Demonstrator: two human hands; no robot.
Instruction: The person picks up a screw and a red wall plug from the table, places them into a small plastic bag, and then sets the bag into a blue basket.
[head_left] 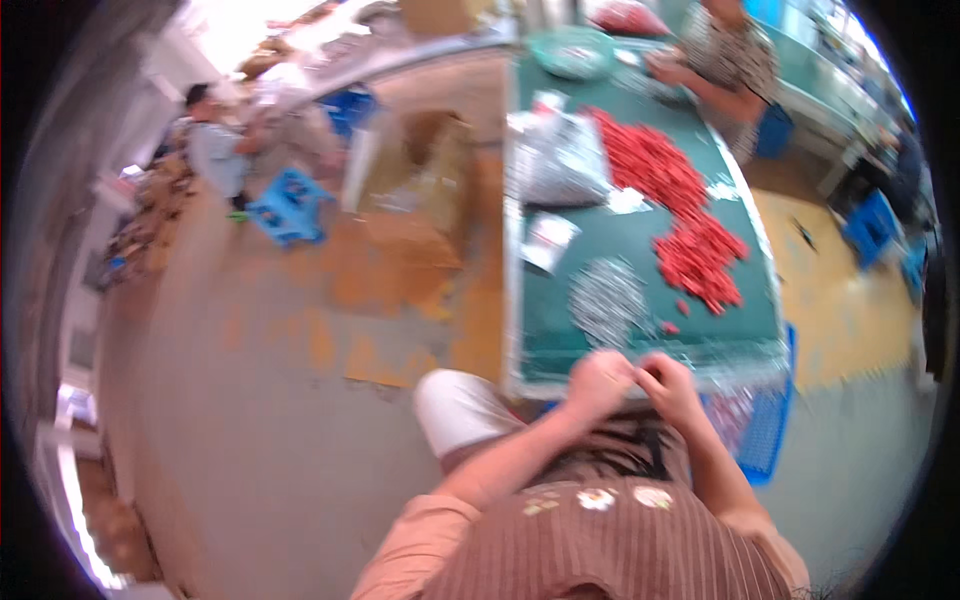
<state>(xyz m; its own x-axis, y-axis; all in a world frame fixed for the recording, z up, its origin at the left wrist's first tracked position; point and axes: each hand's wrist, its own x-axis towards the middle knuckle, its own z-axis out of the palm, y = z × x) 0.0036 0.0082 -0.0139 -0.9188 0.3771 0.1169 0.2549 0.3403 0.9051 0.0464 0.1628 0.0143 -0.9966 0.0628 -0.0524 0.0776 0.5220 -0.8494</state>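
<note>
My left hand (602,384) and my right hand (669,386) meet at the near edge of the green-topped table (548,335). The fingers of both are closed in a pinch, with the fingertips nearly touching. Whatever lies between them is too small and blurred to make out. Just beyond my hands is a loose pile of small silver metal pieces (608,300). Farther right, a long heap of small red pieces (702,258) stretches away toward the far side, with a few strays near its close end.
Left of the heap sit a filled clear plastic bag (562,162) and a white packet (549,242). A blue plastic basket (768,430) is below the table's right corner. Another person (735,75) works at the far right, near a pale green basin (572,52). A blue stool (290,207) stands left.
</note>
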